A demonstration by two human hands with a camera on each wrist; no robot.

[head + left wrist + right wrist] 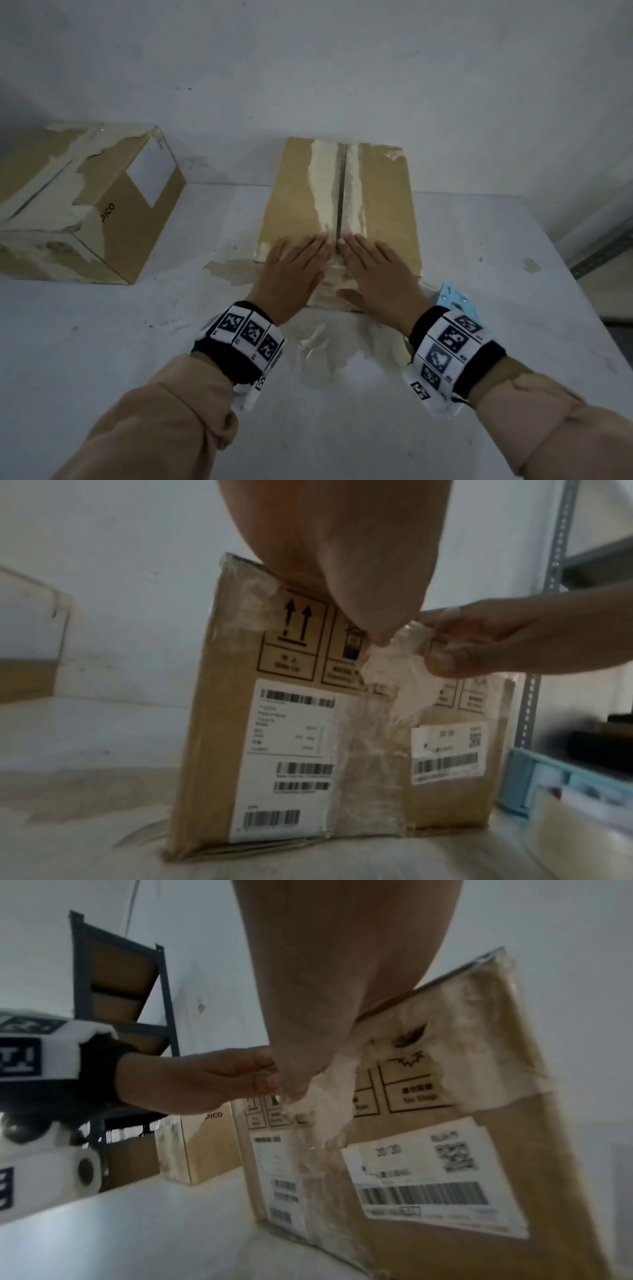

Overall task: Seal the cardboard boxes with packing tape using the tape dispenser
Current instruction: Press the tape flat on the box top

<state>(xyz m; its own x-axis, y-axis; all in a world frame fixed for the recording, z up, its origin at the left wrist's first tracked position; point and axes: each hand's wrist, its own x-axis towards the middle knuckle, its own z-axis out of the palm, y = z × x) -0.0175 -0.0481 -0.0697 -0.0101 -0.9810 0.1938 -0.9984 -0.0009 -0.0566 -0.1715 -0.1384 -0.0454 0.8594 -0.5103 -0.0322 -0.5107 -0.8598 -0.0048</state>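
A brown cardboard box (298, 192) stands in the middle of the white table, flaps closed, with a dark centre seam (341, 192) between pale torn-paper strips. My left hand (294, 267) and right hand (376, 270) lie flat on the near end of the top, one on each side of the seam, fingers straight and fingertips almost meeting. In the wrist views both thumbs hang over the labelled front face (294, 750) beside a scrap of old clear tape (400, 674). The light blue tape dispenser (457, 301) lies on the table right of the box, partly behind my right wrist.
A second, worn cardboard box (85, 202) marked PICO stands at the table's back left. A white wall runs behind the table. A metal shelf rack (120, 988) stands off to the left and another upright (555, 588) to the right.
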